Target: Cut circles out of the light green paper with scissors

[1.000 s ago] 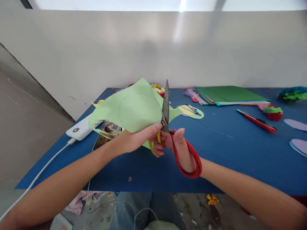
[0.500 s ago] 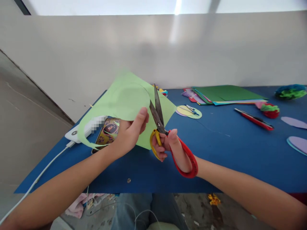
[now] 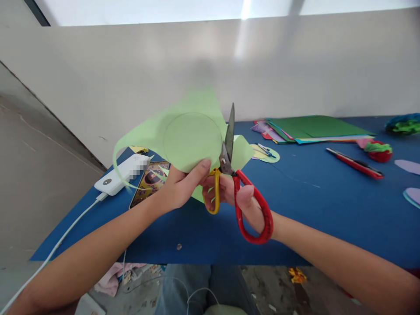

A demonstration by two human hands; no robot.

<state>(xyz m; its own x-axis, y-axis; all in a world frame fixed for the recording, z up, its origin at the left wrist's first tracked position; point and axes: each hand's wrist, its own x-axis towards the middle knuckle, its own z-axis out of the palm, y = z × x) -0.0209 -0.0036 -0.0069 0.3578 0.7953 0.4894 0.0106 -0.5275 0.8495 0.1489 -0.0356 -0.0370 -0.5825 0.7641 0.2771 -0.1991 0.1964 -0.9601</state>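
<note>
My left hand pinches a light green paper sheet by its lower edge and holds it up above the blue table. A pencilled circle shows on the sheet, and a thin cut strip curls down at its left. My right hand is closed through the red and yellow handles of a pair of scissors. The dark blades point up along the circle's right side, nearly closed on the paper.
A white power bank with a cable and a phone lie at the table's left. Round paper cut-outs, a stack of coloured sheets, a red utility knife, paper flowers and purple shapes lie to the right.
My left hand has turned the green sheet, and the circle now sits higher and more to the right. The scissor blades went from spread apart to nearly closed along the circle's edge.
</note>
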